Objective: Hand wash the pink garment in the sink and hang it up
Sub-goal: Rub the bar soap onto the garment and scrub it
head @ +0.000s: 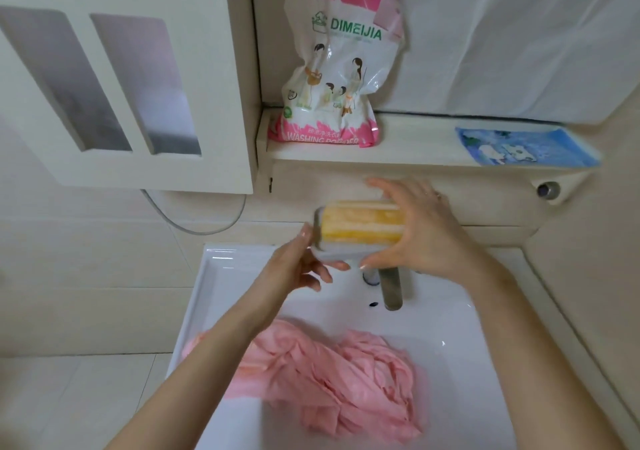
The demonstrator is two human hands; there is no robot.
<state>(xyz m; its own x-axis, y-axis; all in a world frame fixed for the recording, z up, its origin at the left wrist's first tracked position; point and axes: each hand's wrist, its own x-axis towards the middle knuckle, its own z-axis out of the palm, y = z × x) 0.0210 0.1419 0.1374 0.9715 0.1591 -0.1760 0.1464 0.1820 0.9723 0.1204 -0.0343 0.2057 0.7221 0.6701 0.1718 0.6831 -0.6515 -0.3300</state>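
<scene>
Two-handed, left hand (294, 271), right hand (424, 227), fingers gripping oblong yellow soap box (360, 224), crumpled pink garment (339, 373)

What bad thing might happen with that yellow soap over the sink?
The soap box, gripped by the left hand and right hand above the sink, might slip and hit the tap or the pink garment. The garment's edge lies over the left rim, so water may drip outside.
</scene>
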